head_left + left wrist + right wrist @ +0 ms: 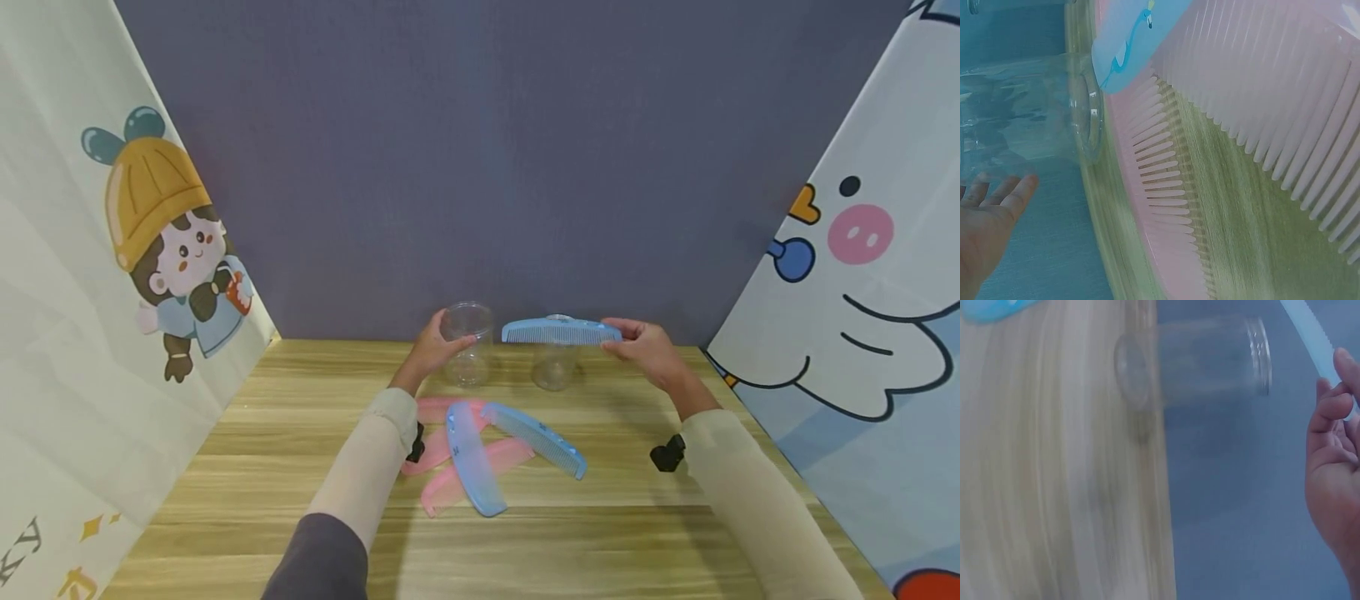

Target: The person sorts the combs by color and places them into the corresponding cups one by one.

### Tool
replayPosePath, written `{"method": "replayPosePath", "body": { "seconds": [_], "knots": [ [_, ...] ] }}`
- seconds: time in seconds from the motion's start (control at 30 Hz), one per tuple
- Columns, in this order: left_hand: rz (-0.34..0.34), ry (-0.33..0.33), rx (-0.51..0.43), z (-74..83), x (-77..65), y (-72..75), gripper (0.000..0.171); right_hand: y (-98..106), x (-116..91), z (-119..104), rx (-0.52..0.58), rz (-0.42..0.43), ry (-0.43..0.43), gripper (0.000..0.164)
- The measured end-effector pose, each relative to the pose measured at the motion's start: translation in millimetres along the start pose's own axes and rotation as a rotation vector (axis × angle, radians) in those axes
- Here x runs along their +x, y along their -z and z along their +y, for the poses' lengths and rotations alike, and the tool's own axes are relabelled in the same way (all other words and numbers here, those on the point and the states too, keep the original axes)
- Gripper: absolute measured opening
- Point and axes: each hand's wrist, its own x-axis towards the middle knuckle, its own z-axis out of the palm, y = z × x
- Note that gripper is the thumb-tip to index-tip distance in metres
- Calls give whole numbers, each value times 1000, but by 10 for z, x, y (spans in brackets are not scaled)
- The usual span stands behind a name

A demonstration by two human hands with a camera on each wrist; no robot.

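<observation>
My left hand holds a clear plastic cup by its side near the back of the table, thumb across the front. In the left wrist view, the fingertips rest along the wall of the same cup. With thumb and fingers, my right hand pinches one end of a blue comb, held level with its teeth down. It overlaps the upper part of a second clear cup in the head view. The right wrist view shows that cup apart from the held comb.
Closer to me, two blue combs lie on several pink combs, overlapping in a loose pile on the wood-grain table. A dark grey panel stands behind the cups, with printed curtains on both sides.
</observation>
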Motion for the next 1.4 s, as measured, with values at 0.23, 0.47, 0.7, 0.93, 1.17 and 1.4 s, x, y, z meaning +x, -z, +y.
{"method": "replayPosePath", "body": {
  "seconds": [0.23, 0.47, 0.7, 0.93, 1.17, 1.4],
  "knots": [
    [-5, -1, -5, -17, 2, 4, 105, -161, 166, -180, -34, 9, -50, 60],
    [-10, 4, 4, -39, 19, 9, 107, -282, 291, -325, -27, 15, -50, 63],
    [-13, 1, -8, -38, 29, 20, 105, -372, 384, -426, 30, 30, -30, 62],
    [-5, 4, -4, -40, 34, 29, 105, -473, 443, -501, 60, 63, -25, 65],
    [-7, 6, -21, -45, 40, 22, 107, -582, 493, -609, 180, 72, 0, 63],
    [-6, 4, -11, -66, 44, 5, 106, -697, 555, -631, 303, 62, 37, 63]
  ]
}}
